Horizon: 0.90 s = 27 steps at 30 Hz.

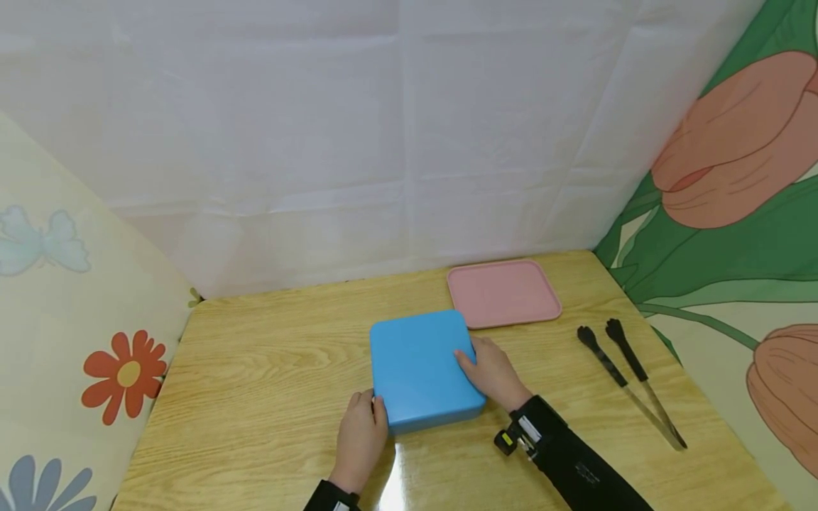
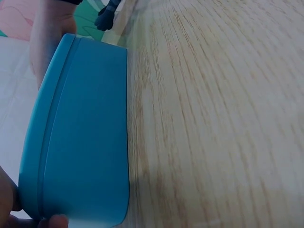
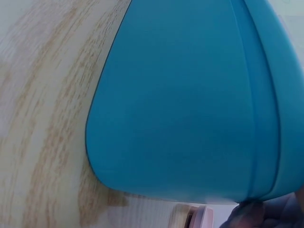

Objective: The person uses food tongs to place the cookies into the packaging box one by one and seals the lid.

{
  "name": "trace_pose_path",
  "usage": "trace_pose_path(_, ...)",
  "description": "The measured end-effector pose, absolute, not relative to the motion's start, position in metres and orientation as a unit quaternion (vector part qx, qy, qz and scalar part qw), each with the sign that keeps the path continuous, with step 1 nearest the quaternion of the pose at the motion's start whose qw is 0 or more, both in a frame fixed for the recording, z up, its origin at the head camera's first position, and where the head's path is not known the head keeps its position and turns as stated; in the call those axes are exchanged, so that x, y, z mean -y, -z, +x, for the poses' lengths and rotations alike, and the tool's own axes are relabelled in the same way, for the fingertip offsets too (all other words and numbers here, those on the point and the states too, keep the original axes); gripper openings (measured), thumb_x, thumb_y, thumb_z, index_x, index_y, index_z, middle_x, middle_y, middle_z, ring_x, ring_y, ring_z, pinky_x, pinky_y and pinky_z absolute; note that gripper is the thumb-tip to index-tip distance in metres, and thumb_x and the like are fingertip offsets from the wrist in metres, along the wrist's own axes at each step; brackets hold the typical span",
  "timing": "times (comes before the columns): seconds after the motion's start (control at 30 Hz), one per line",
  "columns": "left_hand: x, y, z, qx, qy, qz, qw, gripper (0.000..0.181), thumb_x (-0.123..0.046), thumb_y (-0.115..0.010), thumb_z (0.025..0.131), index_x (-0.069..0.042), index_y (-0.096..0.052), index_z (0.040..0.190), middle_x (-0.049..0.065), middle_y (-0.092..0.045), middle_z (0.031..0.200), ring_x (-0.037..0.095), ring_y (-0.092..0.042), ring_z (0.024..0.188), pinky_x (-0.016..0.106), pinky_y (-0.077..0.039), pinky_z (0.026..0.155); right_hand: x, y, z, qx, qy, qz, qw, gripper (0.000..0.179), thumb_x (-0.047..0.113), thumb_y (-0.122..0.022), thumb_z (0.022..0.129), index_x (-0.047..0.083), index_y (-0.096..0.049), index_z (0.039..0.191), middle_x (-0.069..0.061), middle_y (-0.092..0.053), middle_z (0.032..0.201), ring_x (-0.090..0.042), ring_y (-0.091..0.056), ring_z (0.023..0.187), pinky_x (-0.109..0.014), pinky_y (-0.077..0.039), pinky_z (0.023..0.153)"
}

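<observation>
A blue lidded box lies flat on the wooden table, between both hands in the head view. My left hand grips its near left side, thumb by the front corner. On the right side, my right hand holds the edge, with the thumb over the lid and the other fingers down the side, mostly hidden. The left wrist view shows the box's side wall and the lid seam, with fingertips at the lid's edge. In the right wrist view, dark fingers touch the lid's rim.
Behind the box, a pink tray lies near the table's back edge. Tongs with black ends and metal arms rest at the right. A white sheet hangs at the back, and patterned panels stand at both sides.
</observation>
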<state>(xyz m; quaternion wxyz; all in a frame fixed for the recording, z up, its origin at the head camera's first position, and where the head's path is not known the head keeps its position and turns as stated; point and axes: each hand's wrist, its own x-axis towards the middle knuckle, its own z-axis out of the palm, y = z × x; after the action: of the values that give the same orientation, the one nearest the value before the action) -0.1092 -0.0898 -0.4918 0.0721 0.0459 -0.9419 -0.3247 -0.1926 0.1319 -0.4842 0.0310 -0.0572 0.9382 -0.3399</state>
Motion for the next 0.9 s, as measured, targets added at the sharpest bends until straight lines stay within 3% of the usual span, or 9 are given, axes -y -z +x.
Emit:
trace_pose_path(0.4,0.0909,0.4896,-0.1068,0.935,0.349,0.042,0.057,0.029,-0.011,-0.049,0.092,0.012,-0.057,0.107,0.017,-0.057,0.093,0.027,-0.059,0.082,0.038,-0.048,0.066,-0.1336,0.4851,-0.192,-0.931,0.359,-0.056,0.035,0.049,0.032,-0.051,0.092,-0.004,-0.051,0.126,-0.018,-0.058,0.108,-0.026,-0.057,0.095,-0.042,-0.048,0.076)
trace_pose_path(0.9,0.0948,0.4894,-0.1105,0.936,0.343,0.048,0.056,0.032,-0.012,-0.048,0.092,0.011,-0.055,0.113,0.01,-0.052,0.081,0.013,-0.046,0.061,0.027,-0.037,0.052,-0.135,0.4821,-0.1909,-0.934,0.352,-0.06,0.027,0.046,0.032,-0.051,0.093,-0.004,-0.054,0.122,-0.017,-0.059,0.104,-0.027,-0.057,0.094,-0.043,-0.047,0.075)
